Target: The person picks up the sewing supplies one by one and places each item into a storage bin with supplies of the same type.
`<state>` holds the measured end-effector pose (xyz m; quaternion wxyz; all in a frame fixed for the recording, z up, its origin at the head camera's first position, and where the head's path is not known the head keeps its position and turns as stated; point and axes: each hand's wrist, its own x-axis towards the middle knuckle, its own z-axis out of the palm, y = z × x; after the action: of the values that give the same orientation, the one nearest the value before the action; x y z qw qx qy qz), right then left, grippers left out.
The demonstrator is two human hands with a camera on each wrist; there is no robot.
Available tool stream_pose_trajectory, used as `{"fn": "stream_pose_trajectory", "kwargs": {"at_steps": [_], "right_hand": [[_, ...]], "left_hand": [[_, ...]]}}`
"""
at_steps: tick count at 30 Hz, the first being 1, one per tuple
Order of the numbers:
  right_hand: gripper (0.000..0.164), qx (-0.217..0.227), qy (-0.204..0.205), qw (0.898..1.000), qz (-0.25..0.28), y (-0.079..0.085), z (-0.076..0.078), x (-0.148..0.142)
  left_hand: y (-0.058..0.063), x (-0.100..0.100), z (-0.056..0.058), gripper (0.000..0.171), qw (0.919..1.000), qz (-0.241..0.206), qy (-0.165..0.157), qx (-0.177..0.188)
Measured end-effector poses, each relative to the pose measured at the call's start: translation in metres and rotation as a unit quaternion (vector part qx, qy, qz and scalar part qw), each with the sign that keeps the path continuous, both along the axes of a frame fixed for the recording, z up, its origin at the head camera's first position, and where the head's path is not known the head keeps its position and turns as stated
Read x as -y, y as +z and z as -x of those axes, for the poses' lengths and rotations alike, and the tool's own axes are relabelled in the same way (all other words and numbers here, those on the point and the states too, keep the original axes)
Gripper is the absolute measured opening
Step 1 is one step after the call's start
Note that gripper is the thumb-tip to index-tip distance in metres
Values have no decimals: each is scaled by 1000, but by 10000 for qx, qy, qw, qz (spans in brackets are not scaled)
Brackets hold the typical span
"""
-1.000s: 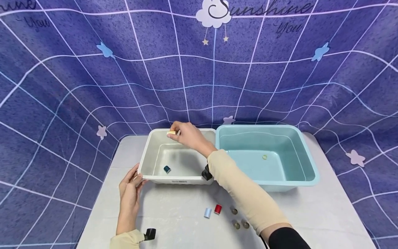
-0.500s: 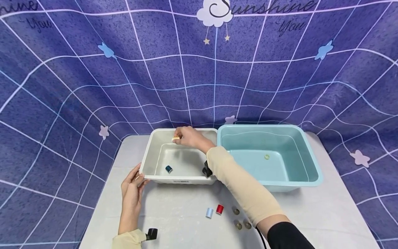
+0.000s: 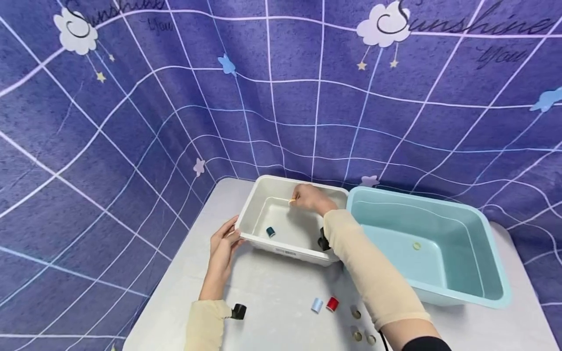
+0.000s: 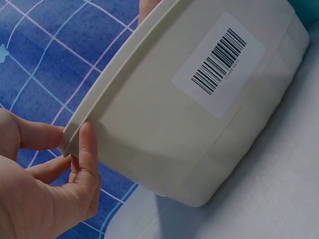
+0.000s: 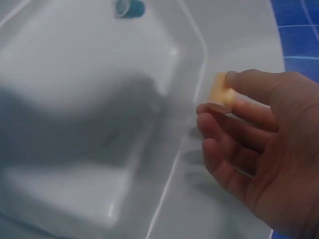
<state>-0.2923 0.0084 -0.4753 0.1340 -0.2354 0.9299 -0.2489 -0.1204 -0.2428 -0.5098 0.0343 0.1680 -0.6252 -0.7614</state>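
Observation:
My right hand (image 3: 311, 197) is inside the white bin (image 3: 287, 251), pinching a pale orange thread spool (image 5: 219, 92) between thumb and fingers, near the back wall. On the bin's floor lies a dark teal thread spool (image 3: 270, 231), seen also at the top of the right wrist view. My left hand (image 3: 223, 246) grips the bin's front left corner, thumb and fingers on either side of the rim, as the left wrist view shows. A light blue thread spool (image 3: 317, 305) and a red thread spool (image 3: 332, 304) lie on the table in front.
To the right, against the white bin, stands a light teal bin (image 3: 496, 263) with a small pale green ring-like piece (image 3: 416, 246) on its floor. Several small brownish round pieces (image 3: 356, 312) lie on the table beneath the right forearm. A purple patterned curtain (image 3: 281, 97) hangs behind.
The right hand has lowered the orange spool from the back rim down into the white bin. The left hand keeps its grip. The head view has swung left.

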Motion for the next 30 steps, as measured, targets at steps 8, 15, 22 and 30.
{"fn": "stream_pose_trajectory", "kwargs": {"at_steps": [8, 15, 22, 30], "right_hand": [[11, -48, -33, 9902, -1397, -23, 2, 18], [14, -326, -72, 9766, -2126, -43, -4, 21], [20, -441, -208, 9708, -2348, -55, 2, 20], [23, -582, -263, 9679, -2432, -53, 7, 18]], "left_hand": [[-2, 5, -5, 50, 9999, -30, 97, 33], [-3, 1, -8, 51, 9999, -84, 30, 115], [-2, -3, -3, 51, 9998, -180, 25, 65], [-1, -6, 4, 51, 9998, -185, -28, 39]]}}
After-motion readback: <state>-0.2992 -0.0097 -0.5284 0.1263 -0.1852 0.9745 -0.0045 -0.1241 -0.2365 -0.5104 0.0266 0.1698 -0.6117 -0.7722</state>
